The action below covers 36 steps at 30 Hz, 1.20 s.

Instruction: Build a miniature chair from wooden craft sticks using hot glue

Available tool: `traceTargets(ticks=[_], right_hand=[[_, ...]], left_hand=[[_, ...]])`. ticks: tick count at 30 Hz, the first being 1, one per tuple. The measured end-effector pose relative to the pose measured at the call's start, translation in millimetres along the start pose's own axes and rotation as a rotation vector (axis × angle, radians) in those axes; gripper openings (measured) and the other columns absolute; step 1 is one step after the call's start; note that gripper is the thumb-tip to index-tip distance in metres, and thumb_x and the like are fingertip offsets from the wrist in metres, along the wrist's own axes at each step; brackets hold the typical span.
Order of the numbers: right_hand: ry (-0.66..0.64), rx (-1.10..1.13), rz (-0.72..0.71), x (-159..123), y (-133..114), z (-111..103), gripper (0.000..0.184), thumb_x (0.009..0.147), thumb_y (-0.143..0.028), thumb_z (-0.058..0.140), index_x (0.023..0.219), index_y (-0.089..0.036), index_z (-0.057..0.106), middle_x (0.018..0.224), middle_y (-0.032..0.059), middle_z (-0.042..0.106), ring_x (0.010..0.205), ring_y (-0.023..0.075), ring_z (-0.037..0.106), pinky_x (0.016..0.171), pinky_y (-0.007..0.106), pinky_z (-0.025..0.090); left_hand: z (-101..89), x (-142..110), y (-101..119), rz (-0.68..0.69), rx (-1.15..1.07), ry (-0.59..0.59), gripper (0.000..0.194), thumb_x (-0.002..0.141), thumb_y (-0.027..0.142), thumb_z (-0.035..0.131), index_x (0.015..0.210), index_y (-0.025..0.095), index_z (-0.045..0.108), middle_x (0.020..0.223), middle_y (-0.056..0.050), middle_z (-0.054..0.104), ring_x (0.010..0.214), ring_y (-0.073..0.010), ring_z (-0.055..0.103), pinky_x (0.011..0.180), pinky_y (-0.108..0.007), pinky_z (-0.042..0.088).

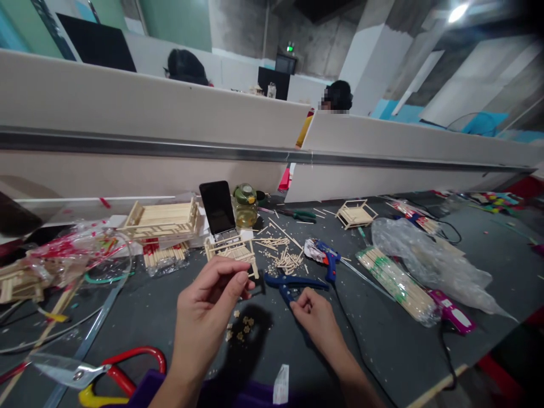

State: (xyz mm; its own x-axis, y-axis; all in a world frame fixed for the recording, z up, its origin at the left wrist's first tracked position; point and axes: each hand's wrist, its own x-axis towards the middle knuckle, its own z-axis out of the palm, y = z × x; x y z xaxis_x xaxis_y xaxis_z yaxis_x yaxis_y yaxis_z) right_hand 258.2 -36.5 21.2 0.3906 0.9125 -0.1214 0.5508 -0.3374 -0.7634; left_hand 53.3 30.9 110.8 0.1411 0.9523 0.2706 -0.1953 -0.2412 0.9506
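Observation:
My left hand (pixel 210 303) is raised over the table, thumb and fingertips pinched together; anything between them is too small or hidden to make out. My right hand (pixel 317 317) is closed at the lower handle of a blue hand cutter (pixel 295 281), whose handles are spread on the dark table. Behind my left fingers stands a small frame of wooden sticks (pixel 232 249), partly covered by that hand. Several small flower-shaped wooden pieces (pixel 246 326) lie below my left hand. Short cut sticks (pixel 287 260) are heaped just beyond the cutter.
A blue glue gun (pixel 329 258) with a black cord lies beyond my right hand. Packed sticks (pixel 397 283) are at right, a stick model (pixel 356 214) behind. A phone (pixel 217 207), a bottle (pixel 245 207) and a stick tray (pixel 164 218) stand back left; red-handled scissors (pixel 127 368) lie front left.

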Motion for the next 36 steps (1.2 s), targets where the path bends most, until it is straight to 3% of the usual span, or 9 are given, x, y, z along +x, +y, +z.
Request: traceTargets(ticks=[4,9,17,24,27,31,36], right_hand=[[0.003,0.025,-0.002,-11,-1,-6,0.024,0.079,-0.037,0.055,0.063,-0.023,0.045,0.052,-0.0056,0.046,0.050,0.0121,0.044,0.049,0.022,0.031],[-0.092,0.046,0.032,-35,12,2,0.024,0.075,-0.035,0.060,0.061,-0.022,0.046,0.049,-0.0061,0.044,0.047,0.0111,0.041,0.046,0.021,0.029],[0.066,0.025,-0.022,-1,4,4,0.025,0.079,-0.036,0.056,0.062,-0.023,0.044,0.052,-0.0049,0.047,0.050,0.0129,0.046,0.050,0.023,0.032],[-0.061,0.079,-0.037,-22,3,17,0.022,0.080,-0.034,0.056,0.064,-0.022,0.047,0.052,-0.0057,0.047,0.050,0.0121,0.046,0.049,0.021,0.032],[-0.017,0.052,-0.061,-9,-5,24,0.021,0.077,-0.032,0.057,0.061,-0.023,0.046,0.051,-0.0056,0.047,0.049,0.0125,0.047,0.049,0.022,0.032],[0.057,0.011,-0.062,1,-13,18,0.024,0.078,-0.033,0.056,0.061,-0.023,0.043,0.050,-0.0054,0.047,0.048,0.0127,0.046,0.050,0.023,0.031],[-0.052,0.019,-0.036,-19,-7,18,0.022,0.082,-0.033,0.053,0.064,-0.023,0.044,0.053,-0.0050,0.048,0.050,0.0134,0.049,0.050,0.022,0.033]], left_hand=[[-3.3,1,0,0.003,0.007,0.019,0.011,0.084,0.019,0.067,0.094,0.021,0.071,0.088,-0.002,0.062,0.070,-0.0129,0.063,0.061,-0.023,0.055],[-5.8,2,-1,-0.008,-0.005,0.070,0.012,0.083,0.022,0.069,0.094,0.021,0.071,0.090,-0.002,0.063,0.069,-0.0128,0.063,0.060,-0.023,0.056],[-2.1,2,3,0.014,0.043,0.024,0.012,0.084,0.022,0.067,0.095,0.022,0.071,0.094,-0.002,0.062,0.070,-0.0119,0.062,0.063,-0.022,0.056],[-4.2,3,0,0.009,0.047,0.048,0.012,0.084,0.023,0.068,0.095,0.022,0.072,0.093,-0.002,0.061,0.070,-0.0115,0.061,0.062,-0.022,0.055],[-3.9,2,1,0.017,0.048,0.031,0.012,0.084,0.022,0.068,0.096,0.024,0.072,0.093,-0.001,0.061,0.071,-0.0111,0.061,0.062,-0.021,0.055],[-3.0,1,2,0.027,0.057,0.021,0.013,0.085,0.021,0.067,0.097,0.025,0.072,0.095,-0.001,0.061,0.072,-0.0104,0.062,0.064,-0.020,0.054],[-4.3,2,0,0.022,0.065,0.047,0.015,0.085,0.021,0.067,0.099,0.025,0.072,0.097,-0.001,0.061,0.073,-0.0104,0.061,0.065,-0.021,0.055]])
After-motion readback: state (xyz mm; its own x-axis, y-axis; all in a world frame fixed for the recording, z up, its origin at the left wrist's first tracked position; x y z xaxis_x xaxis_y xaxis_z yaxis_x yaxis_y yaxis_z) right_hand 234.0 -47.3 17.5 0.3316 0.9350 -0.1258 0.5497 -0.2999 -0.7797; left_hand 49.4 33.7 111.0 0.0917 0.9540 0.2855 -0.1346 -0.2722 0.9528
